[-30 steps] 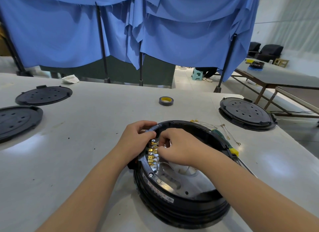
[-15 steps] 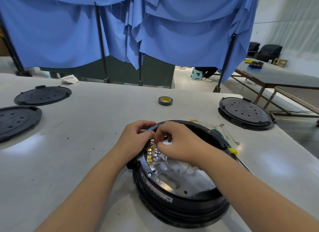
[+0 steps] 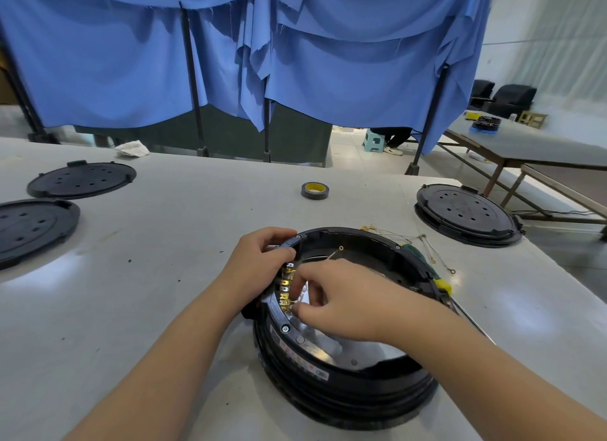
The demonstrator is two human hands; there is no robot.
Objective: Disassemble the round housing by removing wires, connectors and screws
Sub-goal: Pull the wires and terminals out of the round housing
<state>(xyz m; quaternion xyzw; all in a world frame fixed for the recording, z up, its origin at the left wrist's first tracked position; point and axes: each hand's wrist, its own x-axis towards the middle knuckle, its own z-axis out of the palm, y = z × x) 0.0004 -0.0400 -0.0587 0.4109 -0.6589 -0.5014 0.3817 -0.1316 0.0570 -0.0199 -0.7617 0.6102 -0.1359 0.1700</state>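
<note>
While the right hand (image 3: 341,304) has its fingers (image 3: 297,284) curled together in a pinch at the brass terminals (image 3: 285,289), on the inner wall at about 9 o'clock of the round housing (image 3: 345,384), I can't tell whether they clamp a connector or a wire end; too small. Left hand (image 3: 259,263) wraps the rim at 10 o'clock, thumb on the inside edge, fingers clamped on the rim, bracing.

To do it well, I'd judge: pull each connector straight off its tab, grip the metal lug not the wire, keep the left hand holding the housing down so it doesn't skid on the surface (image 3: 147,276).

Inside the housing: a shiny metal plate at the bottom, a loose thin wire with ring lug (image 3: 335,252) sticking up near 12 o'clock. Rim screws (image 3: 285,328) are in place.

Outside at 1–2 o'clock: freed wires (image 3: 423,246) lying on the surface, plus a green-and-yellow screwdriver (image 3: 427,266) against the housing. Housing sits near the front edge, centre-right.
</note>
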